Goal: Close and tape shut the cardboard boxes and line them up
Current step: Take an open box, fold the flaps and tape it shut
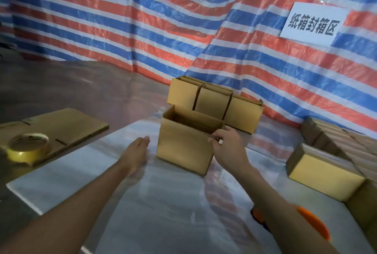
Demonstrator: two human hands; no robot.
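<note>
1. A plain brown open cardboard box [183, 147] stands upright mid-table [163, 202], its top unsealed and its inside dark
2. The right hand [226, 147] pinches the box's near top edge at the right corner, fingers curled
3. The left hand [136, 149], fingers straight and holding nothing, is just beside the box's left side
4. A yellow tape roll [28, 149] lies far left on flattened cardboard [67, 125]

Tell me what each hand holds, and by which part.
Right hand pinches the open box by its top right edge; left hand holds nothing.
</note>
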